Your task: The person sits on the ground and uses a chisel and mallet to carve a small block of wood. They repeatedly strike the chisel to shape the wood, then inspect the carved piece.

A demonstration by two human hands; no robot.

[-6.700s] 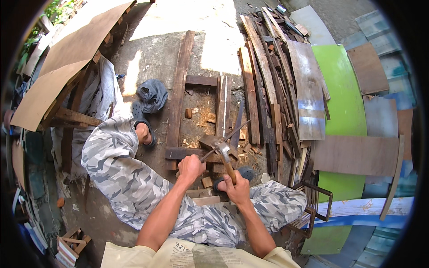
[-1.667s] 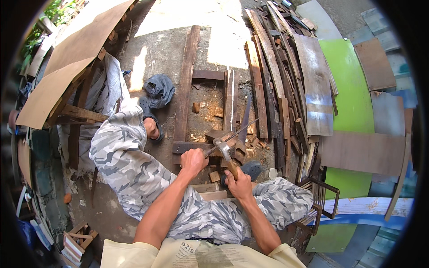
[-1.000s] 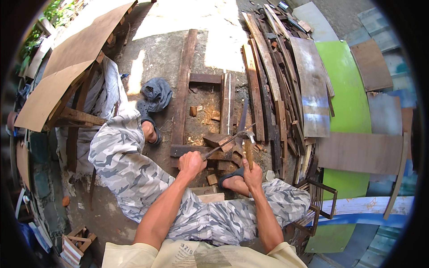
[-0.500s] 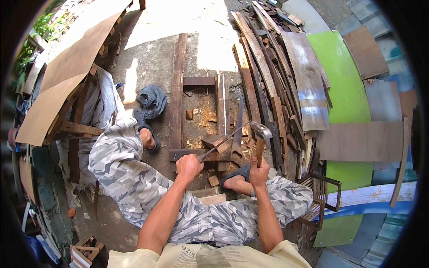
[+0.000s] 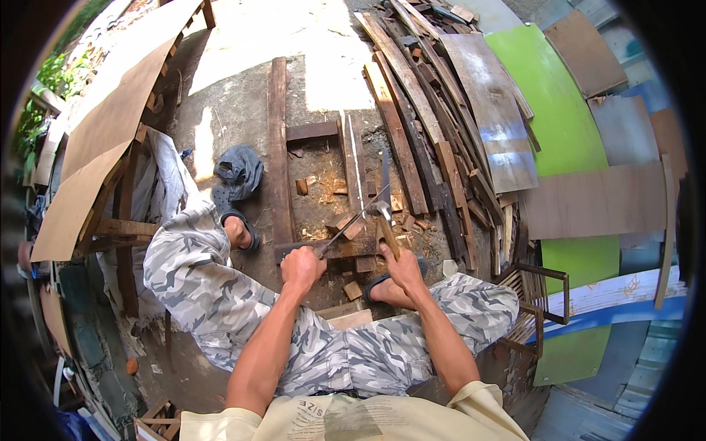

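My left hand [image 5: 301,266] grips the near end of a thin metal bar [image 5: 353,220] that slants up and to the right over a small wood block [image 5: 343,223]. My right hand [image 5: 403,266] holds a hammer [image 5: 383,217] by its wooden handle. The hammer's metal head sits against the bar near its far end. The block rests by a dark cross plank [image 5: 334,248] on the concrete ground. My legs in grey camouflage trousers [image 5: 184,272] are spread either side of it, and my sandalled feet flank the work.
A long upright plank [image 5: 277,140] and short boards lie ahead. At the right are a heap of scrap planks [image 5: 434,125], a green panel [image 5: 559,125] and a metal frame [image 5: 544,301]. Cardboard sheets [image 5: 110,125] lean at left. A grey cloth [image 5: 239,167] lies near my left foot.
The hammer, raised out to the right half a second ago, has come down to the left onto the metal bar. My left hand has kept its grip on the bar.
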